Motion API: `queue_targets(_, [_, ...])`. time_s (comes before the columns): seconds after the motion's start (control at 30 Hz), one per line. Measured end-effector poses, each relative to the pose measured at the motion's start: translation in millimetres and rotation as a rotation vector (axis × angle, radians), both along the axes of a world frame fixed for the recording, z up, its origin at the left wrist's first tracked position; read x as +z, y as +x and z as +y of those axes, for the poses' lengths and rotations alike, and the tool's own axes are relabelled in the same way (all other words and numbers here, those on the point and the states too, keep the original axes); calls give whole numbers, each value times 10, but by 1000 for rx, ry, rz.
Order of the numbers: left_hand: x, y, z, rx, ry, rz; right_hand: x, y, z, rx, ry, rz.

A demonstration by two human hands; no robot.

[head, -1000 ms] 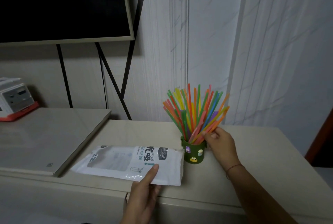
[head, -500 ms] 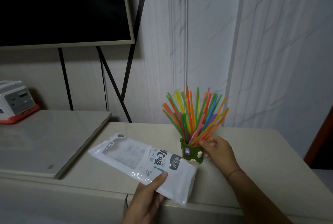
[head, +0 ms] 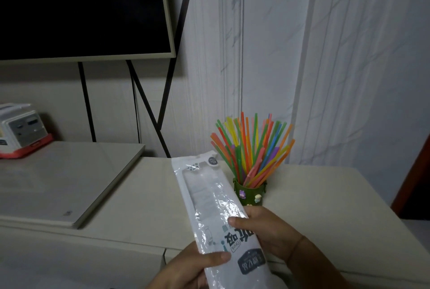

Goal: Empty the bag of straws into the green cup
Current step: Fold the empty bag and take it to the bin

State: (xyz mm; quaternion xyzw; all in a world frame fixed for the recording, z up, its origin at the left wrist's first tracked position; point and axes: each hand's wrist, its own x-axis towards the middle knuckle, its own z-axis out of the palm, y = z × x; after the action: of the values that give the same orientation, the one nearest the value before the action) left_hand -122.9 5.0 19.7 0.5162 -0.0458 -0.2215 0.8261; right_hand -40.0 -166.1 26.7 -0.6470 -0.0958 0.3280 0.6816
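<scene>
The pale, smooth countertop (head: 325, 195) carries everything. Above its near edge both hands hold the long, flat, white-and-clear plastic bag (head: 209, 195). The bag's long axis runs from near to far, leaning slightly left, so its far end sits just left of the cup. No coloured straws show inside it, and I cannot tell which end is open. The fanned bunch of bright plastic straws (head: 253, 146) already stands in the cup. The left hand (head: 186, 267) grips the bag's near left edge, thumb on top. The right hand (head: 270, 228), the nearer one to the cup, pinches the right edge. The small green cup with stuck-on charms (head: 250, 193) stands just beyond the right-hand fingers.
</scene>
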Motion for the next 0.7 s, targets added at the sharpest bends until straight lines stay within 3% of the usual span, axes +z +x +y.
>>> queue_targets(0.2, [-137, 53, 109, 361, 51, 79, -17, -88, 16, -82, -22, -108])
queue_targets(0.7, [-175, -51, 194, 472, 179, 170, -54, -119, -87, -200, -97, -193])
